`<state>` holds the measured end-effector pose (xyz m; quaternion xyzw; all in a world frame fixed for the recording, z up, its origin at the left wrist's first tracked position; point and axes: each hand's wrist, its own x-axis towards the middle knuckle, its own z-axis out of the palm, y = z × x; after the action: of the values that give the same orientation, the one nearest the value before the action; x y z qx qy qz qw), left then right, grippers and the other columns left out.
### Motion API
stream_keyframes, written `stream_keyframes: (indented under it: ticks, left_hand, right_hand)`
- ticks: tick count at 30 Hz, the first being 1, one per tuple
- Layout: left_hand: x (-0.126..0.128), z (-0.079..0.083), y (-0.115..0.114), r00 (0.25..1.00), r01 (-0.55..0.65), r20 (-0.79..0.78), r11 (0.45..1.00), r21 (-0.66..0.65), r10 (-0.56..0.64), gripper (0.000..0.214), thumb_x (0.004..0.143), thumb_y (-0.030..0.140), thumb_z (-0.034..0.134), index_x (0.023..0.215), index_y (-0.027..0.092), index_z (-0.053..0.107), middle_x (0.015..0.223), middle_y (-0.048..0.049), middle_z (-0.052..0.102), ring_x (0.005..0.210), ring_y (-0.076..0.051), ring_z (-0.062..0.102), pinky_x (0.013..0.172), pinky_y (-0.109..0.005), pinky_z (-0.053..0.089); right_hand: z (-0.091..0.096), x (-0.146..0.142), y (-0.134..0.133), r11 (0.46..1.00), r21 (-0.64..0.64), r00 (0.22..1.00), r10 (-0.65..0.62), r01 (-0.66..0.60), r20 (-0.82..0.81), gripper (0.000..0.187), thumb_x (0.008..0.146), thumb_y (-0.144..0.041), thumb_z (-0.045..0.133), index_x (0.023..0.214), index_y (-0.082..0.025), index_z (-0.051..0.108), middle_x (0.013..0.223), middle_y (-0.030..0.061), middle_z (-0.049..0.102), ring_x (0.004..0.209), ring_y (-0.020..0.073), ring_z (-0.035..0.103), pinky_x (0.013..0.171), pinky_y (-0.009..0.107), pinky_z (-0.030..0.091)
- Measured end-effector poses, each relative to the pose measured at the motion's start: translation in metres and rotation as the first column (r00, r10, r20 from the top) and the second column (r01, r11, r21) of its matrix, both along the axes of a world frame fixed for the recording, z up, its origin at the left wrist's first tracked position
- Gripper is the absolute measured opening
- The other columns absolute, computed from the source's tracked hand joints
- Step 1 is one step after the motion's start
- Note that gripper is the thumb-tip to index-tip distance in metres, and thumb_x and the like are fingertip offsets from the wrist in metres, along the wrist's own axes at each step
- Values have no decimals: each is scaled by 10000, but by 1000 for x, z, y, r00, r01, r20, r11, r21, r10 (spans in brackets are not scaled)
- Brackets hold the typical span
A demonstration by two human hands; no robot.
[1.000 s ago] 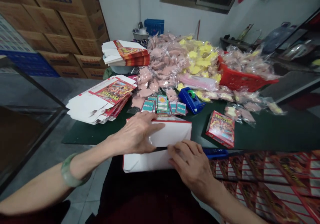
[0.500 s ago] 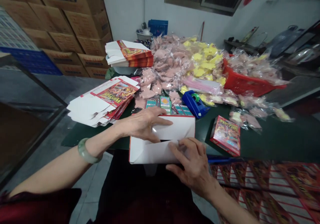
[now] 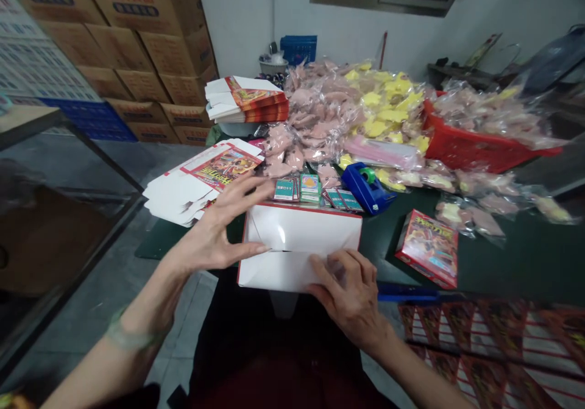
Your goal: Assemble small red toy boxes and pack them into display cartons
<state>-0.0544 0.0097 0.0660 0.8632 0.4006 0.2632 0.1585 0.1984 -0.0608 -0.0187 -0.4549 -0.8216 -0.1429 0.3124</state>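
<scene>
A cardboard box [image 3: 299,232] with white inner flaps and red edges lies at the table's front edge, its flaps folded inward so they meet along a narrow slit. My right hand [image 3: 350,287] grips the box's near right side, thumb underneath and fingers on the near flap. At the left end, my left hand [image 3: 223,226] is spread, thumb tip by the slit and fingers raised above the far left corner. Just behind the box lie small stacks of cards [image 3: 311,188] and a blue tape dispenser [image 3: 368,189] with green tape. A closed red box [image 3: 428,247] sits to the right.
Flattened boxes [image 3: 178,189] are piled on the left, with another stack [image 3: 249,101] behind. Bagged pink plush pieces [image 3: 315,116] and yellow ones [image 3: 388,104] cover the back. A red basket [image 3: 479,147] holds more. Finished-looking boxes [image 3: 493,330] stand low at right.
My left hand has come off the flaps and moved left, its fingers spreading. The gap between the flaps has narrowed to a slit. My right hand stays on the box; the view has shifted slightly.
</scene>
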Motion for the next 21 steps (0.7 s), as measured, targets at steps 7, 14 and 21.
stream_keyframes:
  ticks: [7, 14, 21]
  left_hand:
    - [22, -57, -46, 827, -360, 282, 845, -396, 485, 1008, 691, 483, 683, 1432, 210, 57, 1474, -162, 276, 1343, -291, 302, 1070, -441, 316]
    - [40, -65, -35, 754, -436, 308, 793, -426, 580, 1023, 621, 457, 741, 1410, 168, 157, 1437, -143, 355, 1315, -295, 346, 1084, -415, 298]
    - [49, -79, -26, 703, -635, 143, 706, -314, 696, 1141, 545, 364, 783, 1432, 160, 94, 1397, -187, 388, 1267, -349, 391, 1020, -504, 338]
  right_hand:
    - [-4, -1, -2, 999, -45, 994, -21, 16, -109, 390, 752, -286, 689, 1133, -263, 607, 1397, 125, 289, 1286, 416, 266, 947, 583, 350]
    - [-13, -2, 1, 993, -115, 987, 7, -26, -161, 374, 795, -262, 637, 1162, -226, 576, 1519, 101, 113, 1351, 432, 147, 999, 610, 298]
    - [-17, -5, 5, 983, -174, 994, -74, 60, -75, 344, 834, -374, 567, 1134, -213, 612, 1464, 146, 275, 1336, 449, 181, 990, 599, 277]
